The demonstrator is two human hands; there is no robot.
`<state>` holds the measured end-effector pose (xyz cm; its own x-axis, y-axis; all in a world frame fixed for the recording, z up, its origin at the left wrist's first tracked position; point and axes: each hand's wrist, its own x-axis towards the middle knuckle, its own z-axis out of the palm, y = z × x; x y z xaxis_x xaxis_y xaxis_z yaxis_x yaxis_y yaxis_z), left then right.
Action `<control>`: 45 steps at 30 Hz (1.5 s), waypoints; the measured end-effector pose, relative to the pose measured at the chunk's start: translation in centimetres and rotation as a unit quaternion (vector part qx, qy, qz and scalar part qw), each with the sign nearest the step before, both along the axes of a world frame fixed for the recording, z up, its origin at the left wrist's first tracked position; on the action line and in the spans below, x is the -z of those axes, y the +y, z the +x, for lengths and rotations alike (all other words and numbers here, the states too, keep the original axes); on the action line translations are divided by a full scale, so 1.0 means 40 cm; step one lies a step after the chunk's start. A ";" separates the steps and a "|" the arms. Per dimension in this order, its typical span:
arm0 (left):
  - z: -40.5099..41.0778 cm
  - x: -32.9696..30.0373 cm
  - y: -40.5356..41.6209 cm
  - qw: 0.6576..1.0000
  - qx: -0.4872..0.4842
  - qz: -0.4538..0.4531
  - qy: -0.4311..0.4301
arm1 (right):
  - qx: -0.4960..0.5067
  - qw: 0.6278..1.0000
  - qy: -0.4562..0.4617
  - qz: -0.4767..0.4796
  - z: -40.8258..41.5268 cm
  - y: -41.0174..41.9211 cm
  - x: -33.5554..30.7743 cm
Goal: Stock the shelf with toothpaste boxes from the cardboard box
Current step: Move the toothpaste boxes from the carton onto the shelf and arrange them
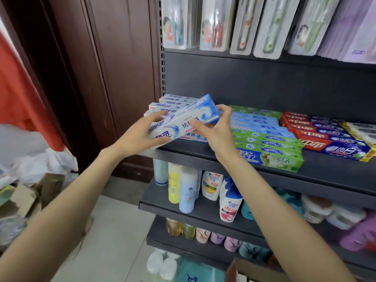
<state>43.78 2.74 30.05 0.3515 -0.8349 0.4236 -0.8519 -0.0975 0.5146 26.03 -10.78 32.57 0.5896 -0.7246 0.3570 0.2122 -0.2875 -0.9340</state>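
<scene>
Both my hands hold a white-and-blue toothpaste box, tilted above the left end of the dark shelf. My left hand grips its near end from the left and below. My right hand pinches its far part between thumb and fingers. Behind and under it lies a stack of the same white-and-blue boxes. To the right lie rows of green boxes and red-and-blue boxes. A crumpled cardboard box sits on the floor at the lower left.
Toothbrush packs hang above the shelf. Shampoo bottles fill the shelf below, with more bottles lower down. A dark wooden panel stands left of the rack. White bags lie on the floor at the left.
</scene>
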 end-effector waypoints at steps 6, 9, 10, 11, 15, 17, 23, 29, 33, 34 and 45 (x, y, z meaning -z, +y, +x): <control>0.077 0.047 0.006 0.976 -0.071 -0.006 -0.204 | 0.276 0.859 0.193 -0.384 -0.028 -0.025 0.054; 0.073 0.065 -0.014 0.969 -0.105 0.022 -0.220 | 0.247 0.806 0.233 -0.486 -0.047 -0.041 0.086; 0.068 0.069 -0.022 0.968 -0.115 0.029 -0.221 | 0.227 0.784 0.251 -0.521 -0.049 -0.047 0.100; 0.063 0.071 -0.029 0.966 -0.121 0.031 -0.228 | 0.212 0.767 0.271 -0.542 -0.051 -0.050 0.112; 0.005 0.086 -0.028 0.958 -0.146 -0.046 -0.244 | 0.200 0.759 0.275 -0.555 -0.073 -0.041 0.132; -0.073 0.101 -0.020 0.951 -0.129 -0.141 -0.242 | 0.187 0.772 0.219 -0.567 -0.110 -0.019 0.131; -0.415 0.232 -0.003 0.977 0.009 -0.192 -0.090 | 0.125 0.811 0.147 -0.553 -0.358 0.041 0.275; -0.636 0.494 -0.072 0.987 0.114 0.111 0.026 | 0.053 0.827 0.358 -0.430 -0.690 -0.033 0.595; -0.785 0.712 -0.100 0.943 0.023 0.294 0.152 | 0.023 0.838 0.465 -0.287 -0.904 -0.075 0.777; -0.822 0.766 -0.102 0.920 -0.016 0.356 0.161 | 0.007 0.833 0.490 -0.256 -0.943 -0.086 0.817; -0.971 1.026 -0.085 0.843 -0.254 0.381 0.280 | -0.247 0.736 0.546 -0.316 -0.904 -0.151 1.122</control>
